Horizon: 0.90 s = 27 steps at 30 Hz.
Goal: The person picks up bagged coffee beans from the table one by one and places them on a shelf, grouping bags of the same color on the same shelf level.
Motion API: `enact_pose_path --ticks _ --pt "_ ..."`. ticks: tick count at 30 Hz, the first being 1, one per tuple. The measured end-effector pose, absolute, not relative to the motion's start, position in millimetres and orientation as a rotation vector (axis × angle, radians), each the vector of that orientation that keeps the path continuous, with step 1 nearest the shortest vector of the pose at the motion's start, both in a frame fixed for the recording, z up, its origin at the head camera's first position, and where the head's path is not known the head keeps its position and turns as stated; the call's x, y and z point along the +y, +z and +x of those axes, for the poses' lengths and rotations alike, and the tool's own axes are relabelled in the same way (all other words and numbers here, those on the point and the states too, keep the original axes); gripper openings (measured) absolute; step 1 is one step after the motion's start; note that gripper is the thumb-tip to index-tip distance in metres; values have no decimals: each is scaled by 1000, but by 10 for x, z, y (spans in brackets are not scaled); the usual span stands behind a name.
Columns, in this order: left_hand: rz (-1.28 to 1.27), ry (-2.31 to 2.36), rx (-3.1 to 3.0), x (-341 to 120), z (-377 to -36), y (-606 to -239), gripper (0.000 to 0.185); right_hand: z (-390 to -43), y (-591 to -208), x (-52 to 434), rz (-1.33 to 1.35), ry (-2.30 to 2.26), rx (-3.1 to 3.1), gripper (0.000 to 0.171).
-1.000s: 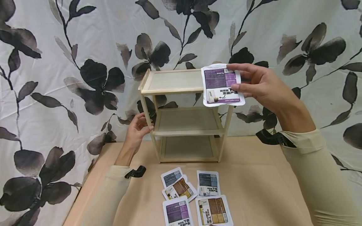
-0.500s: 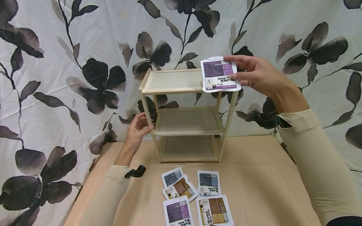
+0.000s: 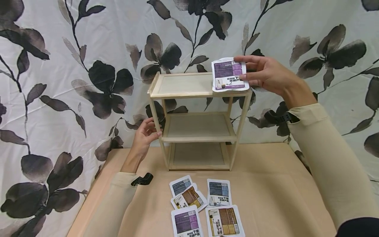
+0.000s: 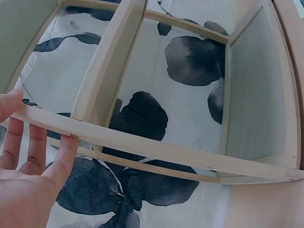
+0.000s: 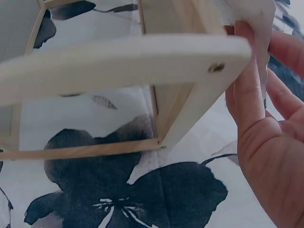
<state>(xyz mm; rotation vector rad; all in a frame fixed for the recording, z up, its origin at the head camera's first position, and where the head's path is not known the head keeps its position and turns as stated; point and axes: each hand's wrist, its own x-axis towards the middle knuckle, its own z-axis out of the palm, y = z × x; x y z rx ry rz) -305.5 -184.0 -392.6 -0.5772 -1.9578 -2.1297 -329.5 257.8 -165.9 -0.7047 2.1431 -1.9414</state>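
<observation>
Matt pale wooden shelf [image 3: 195, 95], glossy sachet [image 3: 229, 75]

Six packets [image 3: 230, 75], one shelf [image 3: 183, 85]
</observation>
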Motion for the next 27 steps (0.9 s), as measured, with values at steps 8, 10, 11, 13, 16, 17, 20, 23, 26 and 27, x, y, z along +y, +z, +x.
enact_pose_path --ticks 8,10,11,13,16,17,20,23,26,27 --pt "-570 -2132 -1968 -1846 -3060 -3911 56 -3449 -1627 2596 -631 -1934 2118 68" --pt "-569 -2131 -1970 -1848 -3057 -3901 56 -3479 -1616 2591 -629 -1897 2144 69" --pt "-568 -2130 -1972 -1849 -3055 -3896 56 -3492 -1610 2586 -624 -1875 2163 69" --pt "-567 -2134 -1975 -1853 -3059 -3895 55 -3516 -1601 2576 -605 -1825 2214 70" --pt "-567 -2138 -1975 -1857 -3067 -3897 54 -3547 -1595 2554 -568 -1722 2321 70" --pt "-565 -2142 -1972 -1855 -3068 -3899 54 -3554 -1597 2548 -559 -1686 2356 70" --pt "-568 -2143 -1968 -1854 -3068 -3901 55 -3570 -1602 2526 -536 -1574 2455 71" --pt "-569 -2137 -1972 -1853 -3065 -3898 57 -3571 -1591 2505 -500 -1466 2548 74" --pt "-569 -2136 -1977 -1854 -3068 -3893 57 -3569 -1556 2479 -463 -1331 2657 78" --pt "-571 -2138 -1975 -1854 -3070 -3889 57 -3568 -1542 2471 -452 -1285 2691 79"
